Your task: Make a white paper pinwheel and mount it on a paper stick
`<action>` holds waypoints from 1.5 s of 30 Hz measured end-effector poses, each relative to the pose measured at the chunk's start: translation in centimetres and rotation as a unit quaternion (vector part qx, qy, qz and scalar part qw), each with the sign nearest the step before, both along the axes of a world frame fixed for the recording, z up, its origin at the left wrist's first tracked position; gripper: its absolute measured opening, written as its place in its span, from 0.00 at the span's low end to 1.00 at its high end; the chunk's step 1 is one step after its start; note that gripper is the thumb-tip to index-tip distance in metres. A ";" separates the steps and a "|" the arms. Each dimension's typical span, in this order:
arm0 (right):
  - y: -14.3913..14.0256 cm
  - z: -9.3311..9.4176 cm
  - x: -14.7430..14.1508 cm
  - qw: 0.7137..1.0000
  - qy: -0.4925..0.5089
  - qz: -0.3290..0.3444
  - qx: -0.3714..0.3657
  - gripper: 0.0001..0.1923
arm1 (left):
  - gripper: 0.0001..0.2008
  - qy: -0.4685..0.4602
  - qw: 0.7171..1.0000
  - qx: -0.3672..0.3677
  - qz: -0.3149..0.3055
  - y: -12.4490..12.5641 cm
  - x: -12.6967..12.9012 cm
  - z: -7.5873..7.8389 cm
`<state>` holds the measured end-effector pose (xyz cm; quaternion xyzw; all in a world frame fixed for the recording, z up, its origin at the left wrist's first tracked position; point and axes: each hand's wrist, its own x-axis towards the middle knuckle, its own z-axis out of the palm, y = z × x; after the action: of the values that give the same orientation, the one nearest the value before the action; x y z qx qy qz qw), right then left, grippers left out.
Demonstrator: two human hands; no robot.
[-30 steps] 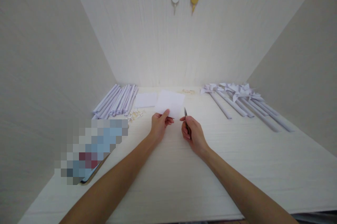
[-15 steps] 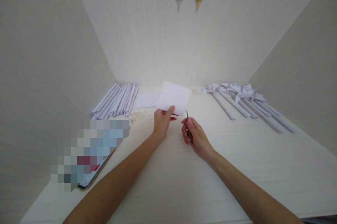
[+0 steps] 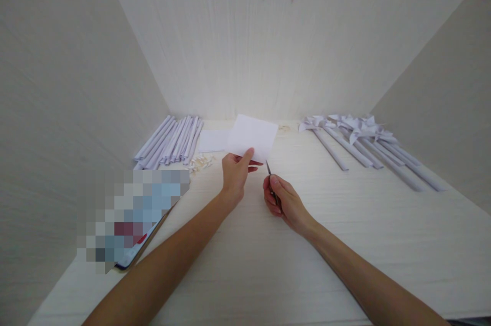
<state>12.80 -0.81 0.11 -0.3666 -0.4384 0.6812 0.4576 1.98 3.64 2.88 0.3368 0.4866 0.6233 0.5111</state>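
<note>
Head view: left hand (image 3: 235,175) is pinching paper sheet (image 3: 251,136) aloft, right hand (image 3: 283,202) is gripping scissors (image 3: 270,178) just below the sheet; floppy sheet risks crooked cutting.

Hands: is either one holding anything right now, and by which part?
The left hand pinches a white paper sheet at its near edge. The right hand grips a thin metal tool by its lower part, the tip poking out.
</note>
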 end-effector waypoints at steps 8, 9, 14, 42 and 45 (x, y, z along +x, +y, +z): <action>0.1 0.0 0.1 1.000 0.004 0.002 -0.016 0.20 | 0.09 0.003 1.000 -0.007 -0.008 -0.2 0.0 0.2; 0.2 0.0 0.1 1.000 0.003 0.001 -0.017 0.20 | 0.09 0.001 1.000 -0.009 -0.010 -0.2 0.1 0.2; 0.1 0.1 0.1 1.000 0.002 -0.003 -0.019 0.20 | 0.08 -0.006 0.999 -0.015 -0.030 -0.4 0.2 0.3; 0.2 0.4 -0.2 1.000 -0.013 -0.013 -0.019 0.22 | 0.10 0.031 0.999 0.021 0.012 -0.7 0.6 0.0; 0.2 0.3 -0.2 0.999 -0.019 -0.018 -0.020 0.22 | 0.10 0.031 0.999 0.024 0.013 -0.6 0.6 -0.1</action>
<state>12.59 -0.58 0.41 -0.3961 -0.4272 0.6744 0.4537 2.53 3.03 2.80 0.3615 0.4914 0.6306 0.4798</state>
